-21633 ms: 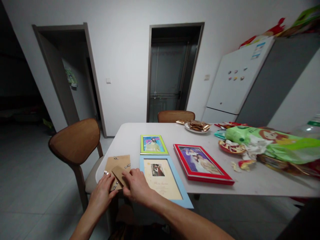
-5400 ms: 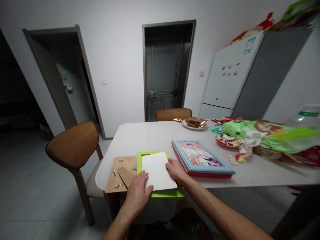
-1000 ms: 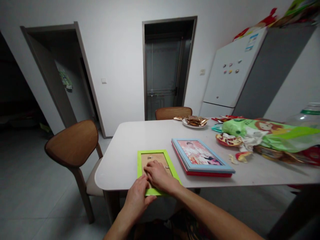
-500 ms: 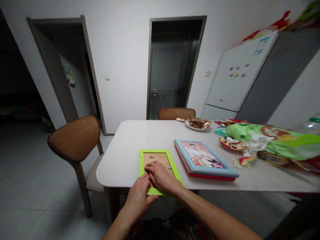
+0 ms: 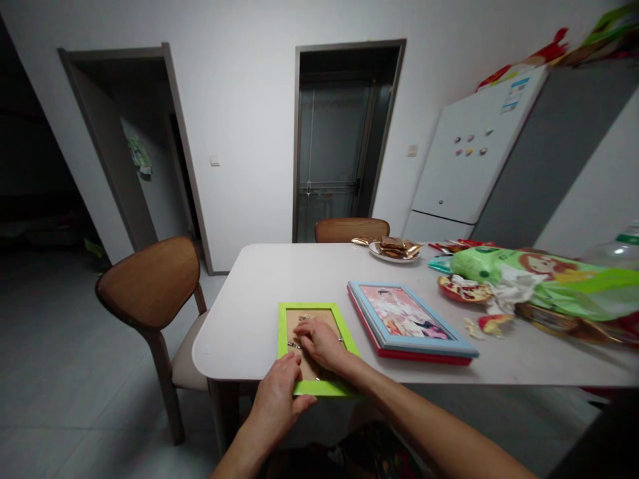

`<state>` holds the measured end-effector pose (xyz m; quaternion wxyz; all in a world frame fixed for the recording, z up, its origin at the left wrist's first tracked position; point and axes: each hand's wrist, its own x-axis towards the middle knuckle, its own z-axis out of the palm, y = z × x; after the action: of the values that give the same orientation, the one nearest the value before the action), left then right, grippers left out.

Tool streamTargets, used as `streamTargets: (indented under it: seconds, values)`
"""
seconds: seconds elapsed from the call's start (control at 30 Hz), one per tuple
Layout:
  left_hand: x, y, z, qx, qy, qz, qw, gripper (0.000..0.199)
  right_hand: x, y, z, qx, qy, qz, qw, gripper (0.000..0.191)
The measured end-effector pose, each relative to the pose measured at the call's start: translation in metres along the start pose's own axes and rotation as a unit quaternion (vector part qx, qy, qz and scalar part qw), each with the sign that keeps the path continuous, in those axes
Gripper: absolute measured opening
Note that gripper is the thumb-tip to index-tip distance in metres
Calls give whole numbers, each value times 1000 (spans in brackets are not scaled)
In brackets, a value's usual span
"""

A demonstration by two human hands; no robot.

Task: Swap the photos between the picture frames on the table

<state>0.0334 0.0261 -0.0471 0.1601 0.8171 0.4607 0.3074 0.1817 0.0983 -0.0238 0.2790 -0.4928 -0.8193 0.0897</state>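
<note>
A lime-green picture frame (image 5: 282, 332) lies back side up at the table's near edge, its brown backing board (image 5: 312, 369) showing with small metal clips along the edges. My left hand (image 5: 279, 386) grips its lower left corner, fingers on top and thumb at the near edge. Over the board, my right hand (image 5: 322, 344) has its fingers bent and held together, the tips touching the board near a metal clip (image 5: 293, 344) on the left side. Whether anything is between those fingertips is hidden. Close by on the right is a stack of frames, topped by a light blue picture frame (image 5: 407, 319).
The white table (image 5: 239, 299) also carries a plate of wrapped snacks (image 5: 397, 249), an opened pomegranate (image 5: 464, 289), a peel piece (image 5: 494, 324) and a green package (image 5: 549, 273). Wooden chairs stand left (image 5: 150, 279) and behind (image 5: 352, 229).
My right hand has shifted slightly up and right over the board, uncovering the clip on the left side. My left hand stays at the frame's corner.
</note>
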Motion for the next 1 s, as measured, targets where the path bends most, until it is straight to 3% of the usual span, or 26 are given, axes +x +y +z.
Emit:
streamTargets:
  seconds: [0.13, 0.47, 0.77, 1.0]
  values:
    - [0, 0, -1, 0, -9, -1, 1000, 40, 24, 21, 1, -33, 18, 129, 991, 23]
    - [1, 8, -5, 30, -36, -31, 998, 55, 58, 35, 13, -82, 5, 231, 969, 16]
    - [-4, 14, -13, 50, -54, -45, 996, 55, 70, 53, 11, -57, 20, 260, 964, 15]
    - [4, 33, 1, 115, -102, -15, 988, 46, 41, 38, -14, 36, 50, 213, 975, 24]
